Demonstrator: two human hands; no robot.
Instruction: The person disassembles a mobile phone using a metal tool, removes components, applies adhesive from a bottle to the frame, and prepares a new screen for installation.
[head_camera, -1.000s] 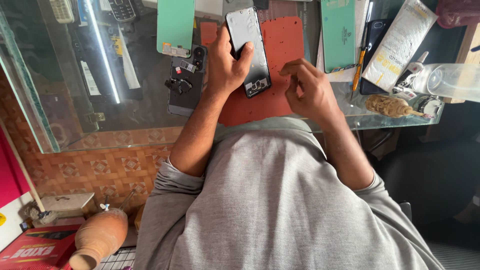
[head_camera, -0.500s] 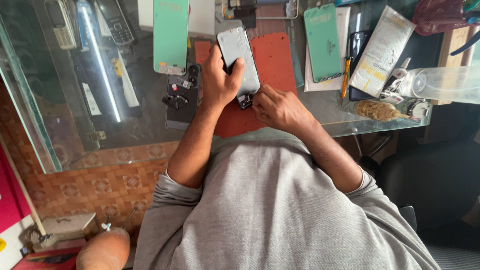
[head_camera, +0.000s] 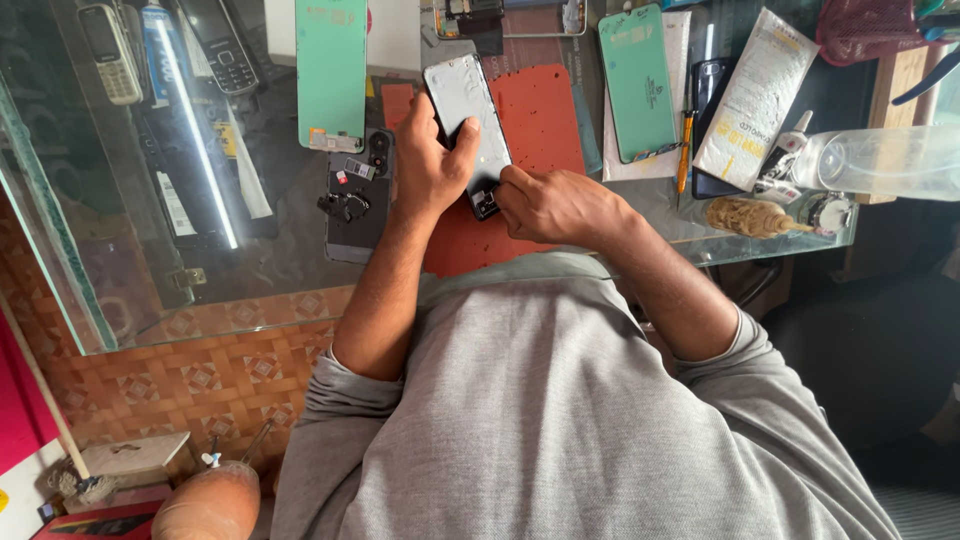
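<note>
The phone (head_camera: 468, 120) at upper centre, gripped by the left hand (head_camera: 430, 165), shows a smooth grey inner face with a dull metallic sheen, edged in black plastic; the right hand (head_camera: 545, 205) touches its lower end; beneath lies a matt orange-red mat (head_camera: 545, 110), rubbery in look; the counter (head_camera: 200, 270) is clear glass, glossy and full of reflections; the two green back covers (head_camera: 331, 70) at top look like smooth satin plastic; at upper right a crinkled paper pouch (head_camera: 755, 95) and a translucent plastic bottle (head_camera: 880, 165); the shirt (head_camera: 560, 420) is soft grey knit cloth; lower left, patterned floor tiles (head_camera: 200, 385) with a faint shine.
</note>
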